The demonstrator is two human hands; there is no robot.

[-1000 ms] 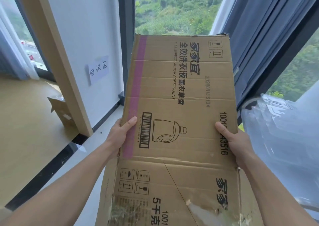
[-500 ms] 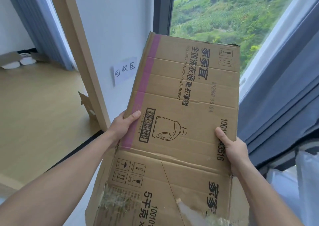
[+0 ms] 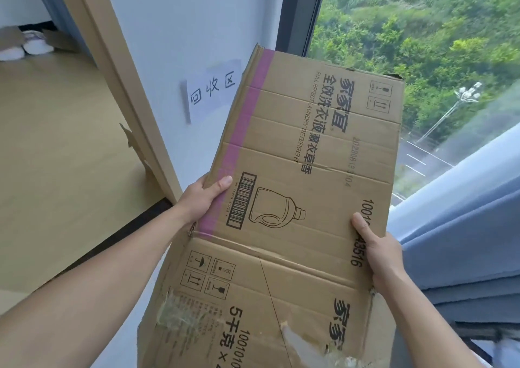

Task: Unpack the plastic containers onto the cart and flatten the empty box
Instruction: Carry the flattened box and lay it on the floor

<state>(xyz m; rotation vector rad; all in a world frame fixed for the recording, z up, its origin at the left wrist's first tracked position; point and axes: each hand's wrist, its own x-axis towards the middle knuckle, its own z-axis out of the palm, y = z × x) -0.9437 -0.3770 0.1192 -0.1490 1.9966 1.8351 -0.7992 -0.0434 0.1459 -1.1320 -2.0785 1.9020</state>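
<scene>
I hold a flattened brown cardboard box (image 3: 295, 187) upright in front of me, tilted a little to the right. It carries a pink stripe, black print, a barcode and a bottle drawing. My left hand (image 3: 201, 196) grips its left edge with the thumb on the pink stripe. On the opposite edge my right hand (image 3: 378, 255) grips it, thumb on the front face. The fingers of both hands are hidden behind the cardboard. No plastic containers and no cart show.
A white wall panel (image 3: 174, 44) with a taped paper sign (image 3: 212, 92) stands just behind the box. A wooden post (image 3: 118, 66) borders it, with wooden floor (image 3: 56, 156) to the left. A window (image 3: 422, 44) and a blue curtain (image 3: 461, 227) lie to the right.
The view has swung to the left; the plastic wrap at the right has left the frame. The box has tilted a bit to the right and sits closer to the wall sign. Both grips are unchanged.
</scene>
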